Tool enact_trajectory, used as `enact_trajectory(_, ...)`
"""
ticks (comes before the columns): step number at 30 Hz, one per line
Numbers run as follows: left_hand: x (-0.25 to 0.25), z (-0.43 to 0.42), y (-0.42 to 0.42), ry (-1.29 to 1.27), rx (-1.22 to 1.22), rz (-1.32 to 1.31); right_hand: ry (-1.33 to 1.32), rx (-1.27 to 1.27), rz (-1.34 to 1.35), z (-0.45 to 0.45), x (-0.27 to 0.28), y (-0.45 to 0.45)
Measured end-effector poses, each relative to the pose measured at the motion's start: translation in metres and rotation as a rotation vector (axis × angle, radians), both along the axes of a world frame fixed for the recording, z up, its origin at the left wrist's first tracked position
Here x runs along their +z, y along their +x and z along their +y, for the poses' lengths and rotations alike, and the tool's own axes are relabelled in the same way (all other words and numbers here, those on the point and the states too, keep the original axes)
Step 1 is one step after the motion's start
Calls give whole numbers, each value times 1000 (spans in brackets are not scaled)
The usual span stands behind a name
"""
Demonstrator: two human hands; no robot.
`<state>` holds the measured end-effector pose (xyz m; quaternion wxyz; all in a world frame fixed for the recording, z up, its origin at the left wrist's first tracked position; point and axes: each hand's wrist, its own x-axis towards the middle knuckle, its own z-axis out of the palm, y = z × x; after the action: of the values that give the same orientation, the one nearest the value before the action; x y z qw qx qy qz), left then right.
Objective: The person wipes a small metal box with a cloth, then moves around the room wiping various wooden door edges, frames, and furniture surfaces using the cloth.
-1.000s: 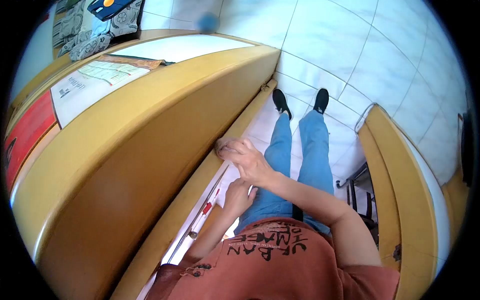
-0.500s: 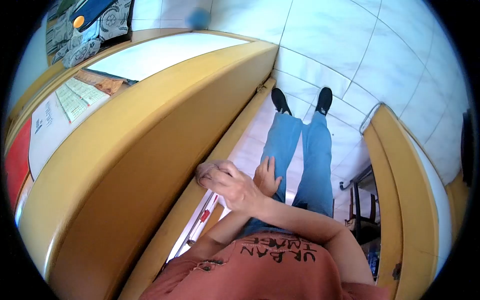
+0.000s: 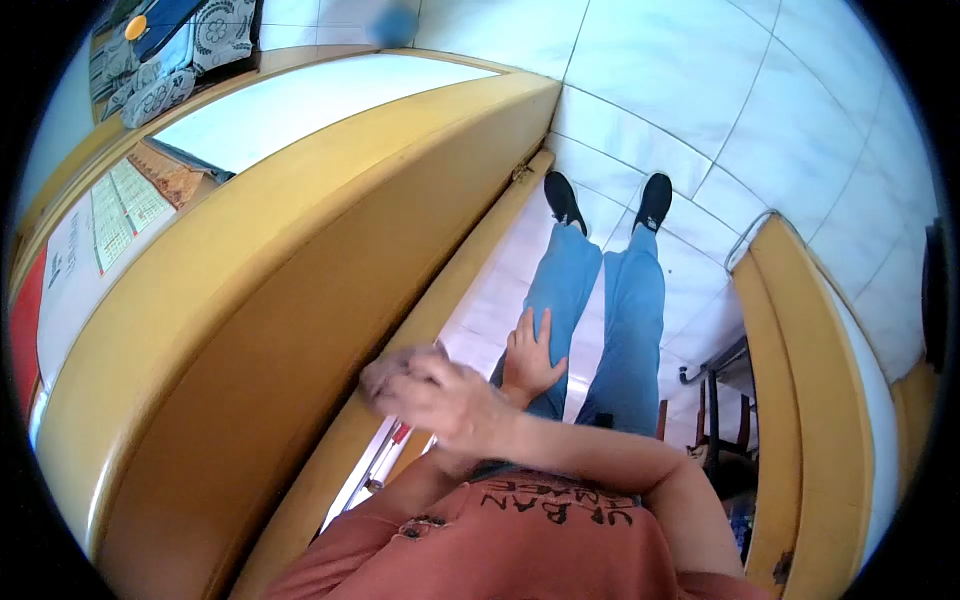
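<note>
My right hand (image 3: 450,403) reaches across my left forearm, its fingers wrapped round a crumpled greyish-brown cloth (image 3: 383,378). Slightly blurred, the cloth lies against the lower wooden ledge (image 3: 472,262) on my left, below the brown side panel (image 3: 330,300) of a wooden counter. My left hand (image 3: 535,355) rests flat with fingers apart on the left leg of my blue jeans (image 3: 560,275) and holds nothing. Its wrist is partly hidden behind my right hand.
The counter's rounded yellow edge (image 3: 300,205) fills the left side. Papers with a printed sheet (image 3: 125,215) lie on its top. On the right stands another wooden piece (image 3: 800,400), with a dark chair frame (image 3: 715,420) beside it. White floor tiles (image 3: 680,80) lie ahead.
My right hand and the cloth have moved left and slightly nearer my body along the ledge. My left hand stays on my leg. The whole view has shifted slightly.
</note>
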<state>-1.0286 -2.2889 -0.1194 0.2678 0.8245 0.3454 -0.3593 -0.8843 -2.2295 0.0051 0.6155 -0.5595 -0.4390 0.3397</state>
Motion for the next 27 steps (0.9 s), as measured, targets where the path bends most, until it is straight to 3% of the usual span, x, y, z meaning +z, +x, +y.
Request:
enact_trajectory(2, 8, 2, 13, 9, 9, 65, -19, -75, 25, 2, -60, -4)
enact_trajectory(3, -15, -11, -18, 136, -57, -110, -175, -100, -11, 2, -98, -7)
enact_trajectory(5, -10, 4, -6, -184, -45, 174, -396, -144, -42, 8, -179, -6)
enact_trajectory(7, -1, 7, 11, -89, -41, 153, -571, -114, 31, 18, -216, 4)
enact_trajectory(10, -5, 6, 6, -121, -75, 217, -604, -201, -76, 29, -213, -7)
enact_trajectory(12, -27, -2, -27, -157, 4, 65, -529, -67, -35, 10, -177, -21)
enact_trajectory(13, -65, -13, -76, 133, -157, -17, -400, -85, -9, 1, -146, -21)
enact_trajectory(15, -11, 4, -10, -57, -70, 51, -278, -97, 26, -10, -115, -15)
enact_trajectory(16, -13, 1, -13, -17, -86, 16, -204, -113, 56, -15, -114, -11)
enact_trajectory(17, -16, 0, -23, -17, -87, 14, -127, -129, 83, -17, -118, -8)
enact_trajectory(19, -25, 1, -40, -132, -45, -167, -348, -119, 81, -14, -177, -17)
enact_trajectory(20, -16, 11, -9, -230, -130, 386, -480, -118, 95, -9, -212, -13)
enact_trajectory(22, -9, 13, -2, -161, -129, 296, -606, -100, -9, -3, -285, -8)
enact_trajectory(25, -7, 16, -2, -111, -151, 239, -591, -183, -26, 13, -301, 4)
enact_trajectory(27, -7, 13, -4, -106, -149, 236, -695, -70, 24, 11, -280, -15)
